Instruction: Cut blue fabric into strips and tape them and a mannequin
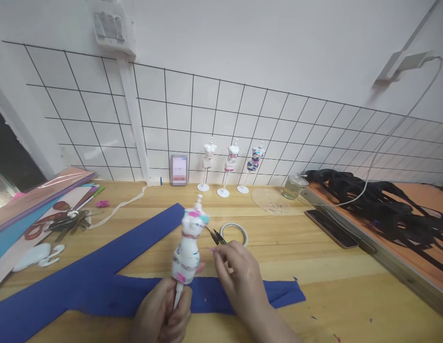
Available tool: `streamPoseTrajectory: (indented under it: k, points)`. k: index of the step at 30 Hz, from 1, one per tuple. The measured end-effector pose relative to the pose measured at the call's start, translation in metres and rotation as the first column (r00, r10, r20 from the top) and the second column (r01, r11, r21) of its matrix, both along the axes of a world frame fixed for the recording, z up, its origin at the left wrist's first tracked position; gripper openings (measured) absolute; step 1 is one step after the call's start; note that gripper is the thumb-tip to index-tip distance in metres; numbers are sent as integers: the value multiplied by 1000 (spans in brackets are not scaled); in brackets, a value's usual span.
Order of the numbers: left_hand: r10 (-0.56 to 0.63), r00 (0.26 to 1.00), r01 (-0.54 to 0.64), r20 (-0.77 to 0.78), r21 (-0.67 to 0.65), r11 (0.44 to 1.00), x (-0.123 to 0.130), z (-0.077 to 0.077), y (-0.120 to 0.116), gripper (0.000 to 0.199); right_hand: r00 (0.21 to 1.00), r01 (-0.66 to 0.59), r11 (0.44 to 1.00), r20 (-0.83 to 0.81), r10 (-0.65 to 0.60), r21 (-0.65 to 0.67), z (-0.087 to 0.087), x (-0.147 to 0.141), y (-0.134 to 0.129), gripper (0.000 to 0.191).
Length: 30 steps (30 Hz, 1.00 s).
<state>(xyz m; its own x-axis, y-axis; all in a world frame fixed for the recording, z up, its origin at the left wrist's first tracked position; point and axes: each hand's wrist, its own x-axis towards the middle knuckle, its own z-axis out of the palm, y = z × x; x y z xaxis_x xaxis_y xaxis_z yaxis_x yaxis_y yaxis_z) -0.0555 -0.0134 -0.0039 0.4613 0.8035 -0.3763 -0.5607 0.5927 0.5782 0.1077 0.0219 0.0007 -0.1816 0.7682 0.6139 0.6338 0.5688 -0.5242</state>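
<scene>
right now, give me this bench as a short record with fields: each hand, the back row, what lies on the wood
left hand: closed around the thin stem of a white miniature dress form with pink and blue patches
right hand: fingertips beside a black pointed tool; grip on it unclear
back row: plain white dress form, pink-patched white dress form, blue-patterned white dress form
on pale wooden tabletop: flat dark blue strips, round white tape roll, clear cup, flat dark phone
</scene>
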Motion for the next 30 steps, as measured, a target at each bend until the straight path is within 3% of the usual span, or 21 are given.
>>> streamPoseTrajectory:
  k: [3,7,10,13,15,19,22,25,27,30]
  points:
    - [99,994,-98,52,-21,995,-4,7,2,28,989,-51,982,-147,24,-184,1,5,6,19]
    - [187,982,-184,-39,71,980,-1,4,6,51,946,-282,881,-262,190,-380,6,-4,-3,30]
    - [257,943,-221,-213,181,959,4,-1,7,71,885,-461,778,-290,365,-427,14,-12,-14,27]
    - [292,887,-226,-357,214,950,7,-2,6,75,833,-552,713,-258,489,-432,18,-16,-22,23]
    - [285,872,-215,-397,213,953,8,-1,5,74,845,-525,740,-155,511,-420,17,-17,-24,25]
    - [292,861,-220,-416,214,952,8,0,6,71,899,-320,932,254,356,-171,6,-16,-20,31]
    - [303,860,-223,-411,232,947,8,-2,6,71,892,-277,960,364,269,-29,3,-12,-17,34]
    - [282,871,-204,-403,227,952,9,-5,5,70,895,-338,939,284,343,-71,5,-9,-16,35]
    - [268,876,-191,-401,221,956,9,-6,5,71,919,-365,919,102,381,-147,7,-8,-16,30]
    - [286,860,-213,-422,213,954,9,-11,8,72,936,-283,919,-289,202,-276,8,-8,-15,18]
